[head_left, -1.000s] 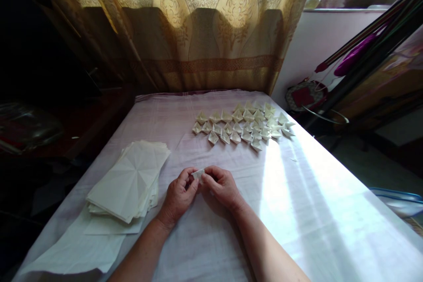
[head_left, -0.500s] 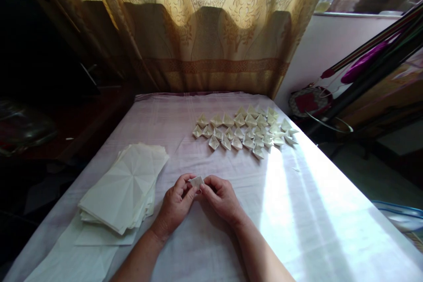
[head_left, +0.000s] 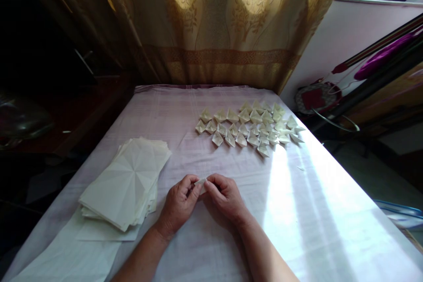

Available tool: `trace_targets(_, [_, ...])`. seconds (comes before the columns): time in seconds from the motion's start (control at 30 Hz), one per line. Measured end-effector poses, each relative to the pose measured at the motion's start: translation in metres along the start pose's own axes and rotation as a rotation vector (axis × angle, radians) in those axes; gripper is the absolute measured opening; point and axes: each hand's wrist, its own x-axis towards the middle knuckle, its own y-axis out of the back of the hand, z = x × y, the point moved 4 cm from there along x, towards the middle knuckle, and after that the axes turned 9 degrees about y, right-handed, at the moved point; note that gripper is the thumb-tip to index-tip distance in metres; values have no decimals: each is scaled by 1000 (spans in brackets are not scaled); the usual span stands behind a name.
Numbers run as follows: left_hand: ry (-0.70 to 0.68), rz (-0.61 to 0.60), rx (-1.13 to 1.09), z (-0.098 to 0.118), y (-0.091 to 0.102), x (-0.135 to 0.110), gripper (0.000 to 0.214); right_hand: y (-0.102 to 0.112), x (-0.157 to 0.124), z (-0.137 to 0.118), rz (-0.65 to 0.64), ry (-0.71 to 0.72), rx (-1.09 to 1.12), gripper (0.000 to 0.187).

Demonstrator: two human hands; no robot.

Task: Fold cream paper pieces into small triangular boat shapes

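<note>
Pinching small folded paper in left hand and right hand, apparently creasing (folded pieces beyond). Likely calls for even pressure.

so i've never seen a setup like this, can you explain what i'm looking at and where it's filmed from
There's no machine here: a person works with two bare hands. The camera sits on their head, looking forward and down. The left hand and right hand pinch a small piece of pale paper between them, partly hidden by the fingers. Beneath is a surface covered with a light cloth. To the left lies a stack of creased sheets; further back, toward the right, stand many small folded paper shapes. A patterned curtain hangs behind.
</note>
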Motion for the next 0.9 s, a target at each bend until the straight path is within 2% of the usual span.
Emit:
trace_targets(0.2, [-4, -31, -11, -2, -3, 1, 24, -6, 7, -2, 25, -39, 104, 19])
trace_targets(0.53, [-64, -4, 0, 7, -2, -2, 15, -6, 6, 9, 89, -15, 156, 20])
trace_targets(0.77, [-42, 54, 7, 5, -3, -2, 10, -7, 6, 8, 60, -65, 241, 19])
trace_targets(0.9, [-82, 64, 47, 6, -3, -4, 7, -6, 7, 9, 64, -59, 219, 20])
